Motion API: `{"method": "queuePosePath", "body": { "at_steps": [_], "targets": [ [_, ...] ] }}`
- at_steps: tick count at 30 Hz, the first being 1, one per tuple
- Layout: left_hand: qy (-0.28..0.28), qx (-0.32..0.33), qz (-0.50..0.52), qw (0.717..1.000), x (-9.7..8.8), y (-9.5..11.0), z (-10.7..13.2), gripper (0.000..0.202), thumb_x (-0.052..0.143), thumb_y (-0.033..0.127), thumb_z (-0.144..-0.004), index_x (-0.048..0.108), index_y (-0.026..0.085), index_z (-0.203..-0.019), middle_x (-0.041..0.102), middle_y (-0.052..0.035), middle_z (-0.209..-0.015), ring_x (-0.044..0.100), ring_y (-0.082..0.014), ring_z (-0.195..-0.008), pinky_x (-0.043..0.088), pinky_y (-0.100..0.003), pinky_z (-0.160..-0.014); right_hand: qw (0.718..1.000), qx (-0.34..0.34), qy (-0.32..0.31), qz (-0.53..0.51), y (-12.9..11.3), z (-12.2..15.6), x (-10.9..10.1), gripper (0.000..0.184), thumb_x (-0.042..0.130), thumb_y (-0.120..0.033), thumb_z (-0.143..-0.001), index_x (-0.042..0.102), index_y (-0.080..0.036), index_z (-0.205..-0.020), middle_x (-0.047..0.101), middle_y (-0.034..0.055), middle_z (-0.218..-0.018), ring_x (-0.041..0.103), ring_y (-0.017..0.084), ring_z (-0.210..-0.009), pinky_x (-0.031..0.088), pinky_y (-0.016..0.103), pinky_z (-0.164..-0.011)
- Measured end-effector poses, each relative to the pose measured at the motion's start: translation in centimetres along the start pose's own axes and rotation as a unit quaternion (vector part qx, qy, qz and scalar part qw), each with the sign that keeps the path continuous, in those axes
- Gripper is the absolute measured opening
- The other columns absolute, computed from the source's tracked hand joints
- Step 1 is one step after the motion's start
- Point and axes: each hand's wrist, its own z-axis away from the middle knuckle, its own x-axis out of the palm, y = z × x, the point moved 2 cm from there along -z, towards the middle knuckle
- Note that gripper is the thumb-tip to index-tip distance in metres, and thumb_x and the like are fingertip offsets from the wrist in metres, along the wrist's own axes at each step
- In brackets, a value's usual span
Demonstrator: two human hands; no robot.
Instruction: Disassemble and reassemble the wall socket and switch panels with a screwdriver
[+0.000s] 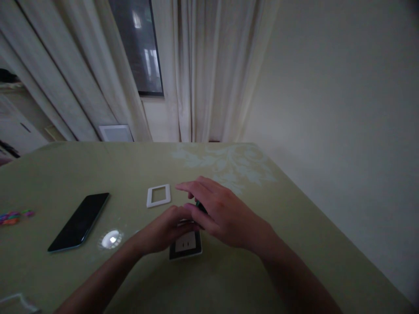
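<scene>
A wall socket (186, 245) with a dark rim and white face lies flat on the greenish table (137, 165). My left hand (166, 231) rests on its upper left part, fingers curled and pressed onto it. My right hand (222, 213) hovers just above and behind the socket, fingers closed round a small dark object (200, 206) with a green tint that I cannot name; its index finger sticks out to the left. A white square cover frame (159, 195) lies apart, a little beyond both hands.
A black phone (80, 221) lies at the left, with a bright lamp reflection (111, 239) next to it. Coloured bits (15, 216) sit at the far left edge. Curtains (203, 65), a dark window (140, 43) and a bare wall stand beyond the table.
</scene>
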Motion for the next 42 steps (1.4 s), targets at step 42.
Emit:
{"method": "queuePosePath", "body": {
  "at_steps": [42],
  "targets": [
    [-0.021, -0.039, 0.039, 0.998, -0.3, -0.4, -0.6, 0.024, 0.071, 0.04, -0.1, 0.075, 0.017, -0.094, 0.076, -0.0032, -0.09, 0.067, -0.0206, -0.086, 0.06, -0.031, -0.082, 0.998, 0.011, 0.055, 0.0, 0.1, 0.0, 0.4, 0.033, 0.072, -0.025, -0.1, 0.068, -0.021, -0.132, 0.078, 0.0072, -0.117, 0.073, 0.021, -0.099, 0.056, 0.034, -0.09]
  ]
}}
